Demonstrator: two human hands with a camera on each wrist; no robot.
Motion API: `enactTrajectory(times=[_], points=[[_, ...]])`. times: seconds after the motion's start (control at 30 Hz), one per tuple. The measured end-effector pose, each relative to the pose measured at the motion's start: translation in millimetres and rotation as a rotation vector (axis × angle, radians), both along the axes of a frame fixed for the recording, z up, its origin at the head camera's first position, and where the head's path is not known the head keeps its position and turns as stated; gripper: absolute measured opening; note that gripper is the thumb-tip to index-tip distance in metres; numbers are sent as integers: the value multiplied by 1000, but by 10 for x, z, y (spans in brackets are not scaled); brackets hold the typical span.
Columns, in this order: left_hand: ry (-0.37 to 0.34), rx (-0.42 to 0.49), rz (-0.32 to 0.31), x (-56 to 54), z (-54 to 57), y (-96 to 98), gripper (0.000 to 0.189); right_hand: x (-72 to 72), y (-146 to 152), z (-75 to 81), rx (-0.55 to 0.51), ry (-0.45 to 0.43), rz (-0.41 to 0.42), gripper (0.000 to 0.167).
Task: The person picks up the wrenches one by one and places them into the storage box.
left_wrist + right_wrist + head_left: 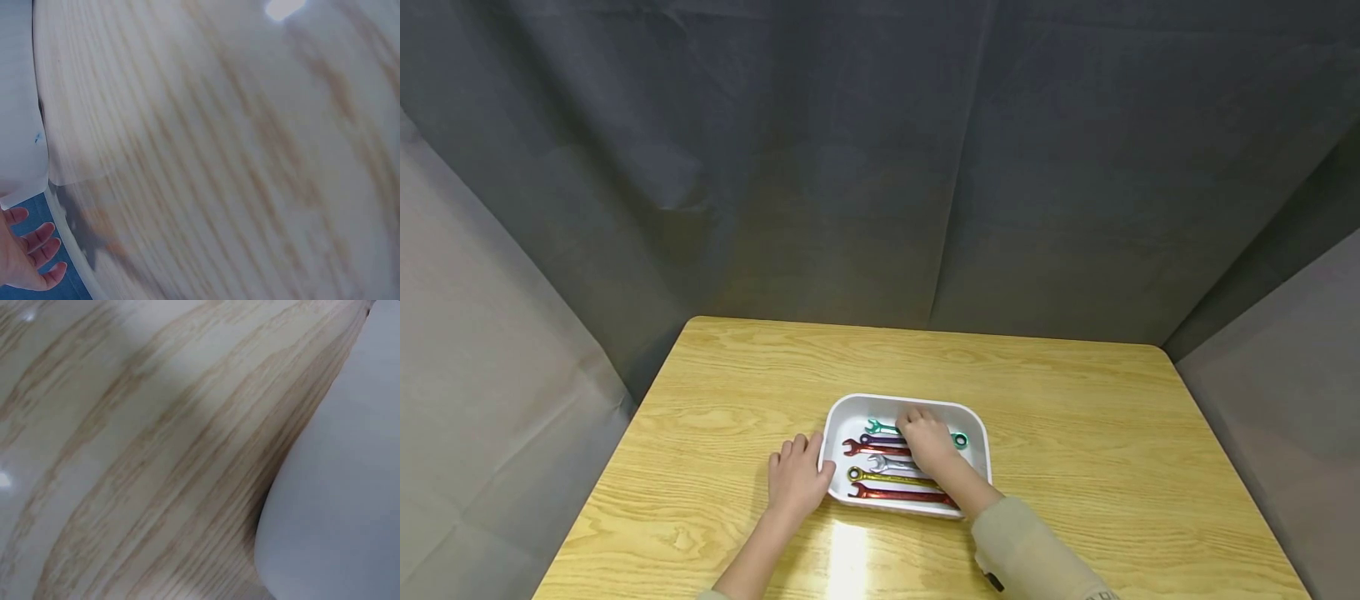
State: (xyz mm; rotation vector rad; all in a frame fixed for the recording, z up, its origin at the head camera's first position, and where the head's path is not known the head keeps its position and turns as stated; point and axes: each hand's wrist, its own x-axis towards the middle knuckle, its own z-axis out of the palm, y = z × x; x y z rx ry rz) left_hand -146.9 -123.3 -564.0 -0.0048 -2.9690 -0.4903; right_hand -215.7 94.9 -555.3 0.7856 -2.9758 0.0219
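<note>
A white tray (982,467) holds several combination wrenches lying side by side. My right hand (928,437) reaches into it from the right, fingers curled down over the middle of the green wrench (960,441) and gripping it; the fingertips are hidden. Nearer to me lie a purple wrench (880,440), a red wrench (872,448), a silver wrench (891,464), a yellow wrench (887,477) and a longer red wrench (898,495). Against the tray's left side rests my left hand (797,479), thumb at the rim, fingers extended outside; the left wrist view shows its fingers (40,237).
The tray stands on a wood-grain table (1075,433). A dark grey curtain (850,167) hangs behind the table, with pale cloth (490,375) on the left side. The right wrist view shows the tray's white outer wall (337,487) beside the tabletop.
</note>
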Motion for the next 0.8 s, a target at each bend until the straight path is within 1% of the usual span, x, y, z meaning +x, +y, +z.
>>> enactTrajectory(times=[0.2,0.37,0.5,0.67,0.8], points=[[4,-4,-3,-2,3,2,46,2,-3,14,3,-11,-1,29],[1,-3,-3,-12,-3,4,46,8,3,32,28,-23,-5,31],[3,-1,-4,-19,-14,1,45,36,15,64,39,-3,0,30],[1,0,-5,-22,-15,-2,44,97,47,158,-24,53,36,26],[-9,3,-7,-26,-11,-1,44,159,76,300,-108,34,46,30]])
